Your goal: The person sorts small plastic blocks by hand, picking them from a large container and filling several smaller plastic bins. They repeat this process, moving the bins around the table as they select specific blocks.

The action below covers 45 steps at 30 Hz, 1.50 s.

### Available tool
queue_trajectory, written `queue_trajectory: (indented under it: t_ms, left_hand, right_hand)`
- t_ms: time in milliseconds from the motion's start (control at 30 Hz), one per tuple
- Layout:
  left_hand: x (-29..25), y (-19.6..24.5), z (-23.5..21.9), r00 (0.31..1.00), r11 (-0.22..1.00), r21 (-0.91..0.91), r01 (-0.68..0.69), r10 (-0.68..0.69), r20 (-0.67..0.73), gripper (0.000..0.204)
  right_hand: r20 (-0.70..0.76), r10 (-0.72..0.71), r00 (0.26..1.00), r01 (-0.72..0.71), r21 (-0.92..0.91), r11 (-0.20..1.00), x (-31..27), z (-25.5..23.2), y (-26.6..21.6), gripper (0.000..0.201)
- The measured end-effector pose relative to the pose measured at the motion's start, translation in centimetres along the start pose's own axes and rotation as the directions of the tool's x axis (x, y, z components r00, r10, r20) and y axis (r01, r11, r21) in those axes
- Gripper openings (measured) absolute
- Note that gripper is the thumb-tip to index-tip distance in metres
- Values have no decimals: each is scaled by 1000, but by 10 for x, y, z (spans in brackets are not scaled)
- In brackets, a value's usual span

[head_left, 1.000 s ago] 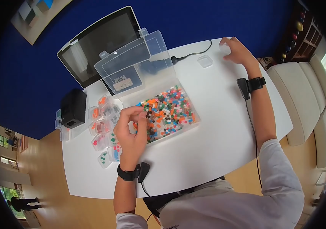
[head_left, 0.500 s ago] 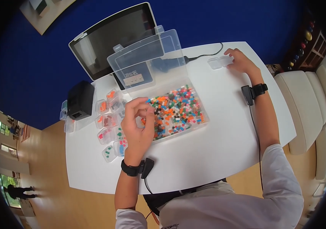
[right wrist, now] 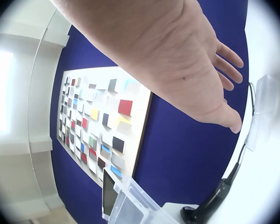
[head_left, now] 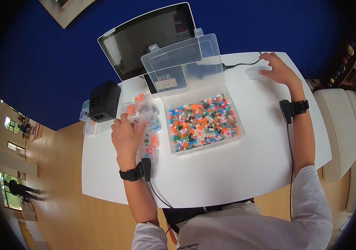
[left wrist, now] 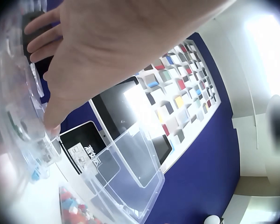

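My left hand (head_left: 128,135), fingers spread and fairly straight, is over the cluster of small clear boxes (head_left: 151,155) left of a large clear box (head_left: 205,151). It hides some of the boxes beneath; others show orange, blue and green pieces. In the left wrist view its fingers (left wrist: 45,39) extend past blurred clear plastic. At the table's far right, my right hand (head_left: 281,73) has its thumb and fingers apart beside small clear containers (head_left: 253,74). The right wrist view shows that hand's thumb (right wrist: 234,122) near those containers (right wrist: 265,100).
The large box is full of small colourful pieces (head_left: 203,125), its clear lid (head_left: 182,58) raised at the back. Behind it stand a dark screen (head_left: 153,37) and a black device (head_left: 105,100). A black cable (head_left: 242,64) runs along the white table's (head_left: 211,179) back edge.
My left hand has left the large box's near-left corner for the small boxes, its fingers opening out. My right hand has set a small clear container beside another and let it go. The head view has shifted.
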<state>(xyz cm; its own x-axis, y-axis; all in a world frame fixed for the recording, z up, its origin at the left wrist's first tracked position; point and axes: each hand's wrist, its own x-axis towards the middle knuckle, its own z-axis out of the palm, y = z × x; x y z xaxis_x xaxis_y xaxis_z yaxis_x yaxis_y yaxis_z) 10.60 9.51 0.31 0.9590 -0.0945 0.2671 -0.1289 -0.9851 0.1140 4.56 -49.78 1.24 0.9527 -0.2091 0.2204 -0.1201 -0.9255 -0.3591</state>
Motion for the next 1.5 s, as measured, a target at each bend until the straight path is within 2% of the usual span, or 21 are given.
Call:
queue_trajectory:
  t_ms: [133, 200, 233, 300, 333, 400, 633, 700, 733, 800, 900, 967, 1067, 1100, 1133, 1200, 1233, 1300, 1367, 1400, 1500]
  left_hand:
    - [0, -20, -7, 998, 998, 2, 65, -65, -26, 87]
    - [-3, -21, -21, 971, 977, 10, 212, -212, 111, 84]
    - [-1, -27, -22, 971, 976, 11, 216, -216, 104, 84]
    - [1, -43, -20, 956, 979, -99, 177, -148, 252, 76]
    - [2, -43, -20, 955, 978, -96, 184, -155, 252, 76]
    - [8, -41, -20, 960, 925, -303, 228, -161, 231, 69]
    - [6, -64, -13, 976, 960, -190, 206, -187, 116, 77]
    - [4, -65, -21, 938, 948, -149, 283, -241, 249, 83]
    - [6, -68, -19, 939, 948, -148, 282, -242, 243, 83]
    - [9, -74, -11, 923, 891, -322, 319, -214, 321, 88]
    - [10, -64, -20, 907, 851, -380, 363, -229, 354, 91]
    - [10, -61, -22, 924, 863, -369, 345, -243, 295, 92]
    - [11, -70, -14, 953, 851, -434, 296, -234, 191, 80]
    - [12, -75, -9, 975, 854, -471, 222, -201, 94, 73]
    - [14, -78, -8, 986, 855, -499, 141, -167, -7, 67]
    - [13, -71, -12, 991, 845, -527, 87, -128, -41, 65]
    - [12, -66, -12, 993, 830, -556, 47, -99, -64, 63]
    - [11, -57, -8, 997, 847, -532, 13, -54, -61, 55]
    - [10, -50, -5, 999, 854, -519, 31, -3, 55, 45]
    - [11, -48, -7, 986, 808, -573, 136, -51, 162, 43]
    - [10, -46, -17, 970, 835, -522, 176, -58, 234, 47]
  right_hand:
    - [-8, -11, 1000, 12, 46, 999, -8, -14, -30, 57]
    - [-19, -35, 999, 36, 37, 999, -10, -15, -34, 56]
    - [-18, -50, 999, 51, 35, 998, -10, -17, -36, 54]
    - [-13, -73, 997, 73, 35, 997, -12, -20, -43, 52]
    - [0, -60, 998, 60, 36, 998, -13, -22, -49, 52]
    - [15, -50, 999, 50, 38, 998, -13, -22, -54, 51]
    - [59, -32, 998, 30, 23, 999, -15, -24, -59, 53]
    - [58, -36, 998, 35, 16, 999, -16, -25, -60, 53]
    - [61, -51, 997, 50, 18, 999, -16, -26, -60, 53]
    - [61, -72, 996, 71, 24, 997, -17, -26, -64, 53]
    - [58, -58, 997, 57, 26, 998, -20, -26, -71, 53]
    - [66, -45, 997, 45, 4, 999, -22, -27, -75, 54]
    - [21, -89, 996, 89, 7, 996, -30, -29, -83, 54]
    - [11, -88, 996, 88, 10, 996, -32, -30, -87, 54]
    - [29, -161, 987, 159, 53, 986, -33, -32, -95, 53]
    - [72, -279, 958, 266, 153, 952, -38, -34, -114, 52]
    - [65, -273, 960, 260, 157, 953, -41, -33, -127, 52]
    - [141, -390, 910, 354, 224, 908, -50, -30, -151, 54]
    - [187, -405, 895, 360, 234, 903, -59, -25, -170, 53]
    - [229, -424, 876, 371, 240, 897, -62, -24, -176, 53]
    - [291, -430, 855, 357, 271, 894, -67, -25, -186, 53]
